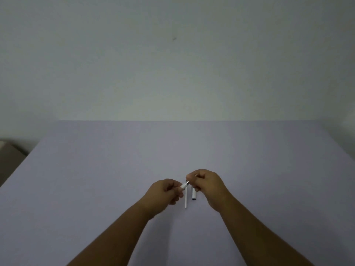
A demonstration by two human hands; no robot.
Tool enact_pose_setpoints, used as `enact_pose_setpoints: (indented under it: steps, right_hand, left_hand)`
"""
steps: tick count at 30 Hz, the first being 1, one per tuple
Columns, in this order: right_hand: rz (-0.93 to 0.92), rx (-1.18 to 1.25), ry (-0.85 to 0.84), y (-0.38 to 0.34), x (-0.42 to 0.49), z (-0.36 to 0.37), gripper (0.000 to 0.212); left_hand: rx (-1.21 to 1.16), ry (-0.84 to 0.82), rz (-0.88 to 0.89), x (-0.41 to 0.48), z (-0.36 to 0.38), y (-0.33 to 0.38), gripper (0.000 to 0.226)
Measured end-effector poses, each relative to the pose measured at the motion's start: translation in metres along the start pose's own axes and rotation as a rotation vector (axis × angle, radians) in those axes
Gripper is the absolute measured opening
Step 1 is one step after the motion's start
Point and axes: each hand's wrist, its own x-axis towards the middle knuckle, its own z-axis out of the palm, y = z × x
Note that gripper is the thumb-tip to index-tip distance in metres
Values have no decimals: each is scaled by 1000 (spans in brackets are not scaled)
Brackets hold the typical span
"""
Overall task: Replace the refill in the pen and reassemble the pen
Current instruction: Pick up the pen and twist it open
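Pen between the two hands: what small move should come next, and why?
Probably a twist or pull to part the pen where the hands meet. The left hand and right hand pinch its two ends above the table. A thin white refill and a short white piece lie below. Whether the joint is loosening or closing is too small to tell.

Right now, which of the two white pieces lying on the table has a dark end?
The shorter, thicker piece, below the right hand; its near end is dark. The thin piece left of it is all white.

Pale lilac table, thin white refill, white cap just beside
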Motion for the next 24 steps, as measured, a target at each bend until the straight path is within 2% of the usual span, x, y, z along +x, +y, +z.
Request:
enact_pose_setpoints:
  steps: [3,6,9,12,14,15,19,21,24]
  right_hand:
    - [60,64,-107,-7,-6,-10,7]
    - [135,-77,-132,-16,-10,-16,18]
    - [65,-123,-145,-18,-14,-19,5]
    - [63,-89,-187,-19,-17,-22,10]
    - [99,-117,-160,-20,-19,-20,24]
    - [89,-151,-131,-20,-20,-20,25]
    - [-6,-154,-156,-16,-22,-21,8]
    - [20,-118,-186,-17,-25,-22,6]
    - [45,-193,-160,-18,-26,-20,20]
  left_hand:
    - [181,21,56,-4,-5,9,13]
    - [378,55,140,-7,-7,15,15]
    - [425,65,171,-10,-7,20,15]
    - [457,90,206,-12,-5,22,15]
    - [482,89,234,-14,-4,24,15]
    - [491,82,242,-15,-3,24,15]
    - [506,74,238,-19,-1,24,15]
    - [504,77,232,-20,-1,24,15]
    - [493,82,232,-22,0,24,13]
